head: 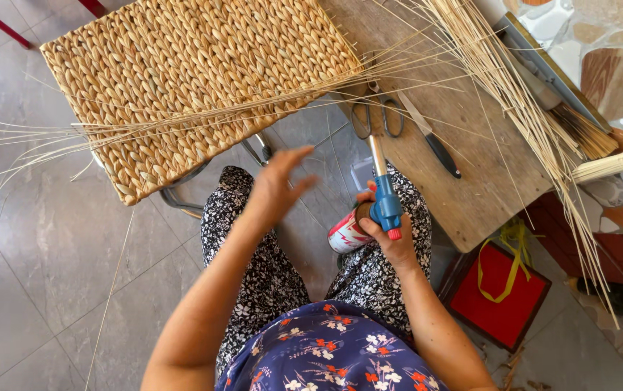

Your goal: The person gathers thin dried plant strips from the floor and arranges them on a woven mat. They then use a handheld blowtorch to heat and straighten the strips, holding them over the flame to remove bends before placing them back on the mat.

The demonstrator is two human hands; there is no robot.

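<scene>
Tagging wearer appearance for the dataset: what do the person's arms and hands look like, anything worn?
Both arms are bare up to the frame edge, with no sleeves in view. Left hand and right hand have no gloves, and no rings, watch or bracelets show. At least one right-hand nail looks painted red.

Woven mat (195, 80): rough, matt straw. Table (471, 145): worn bare wood. Torch (382, 199): glossy blue plastic, metal nozzle. Floor tiles (43, 253): smooth.
</scene>
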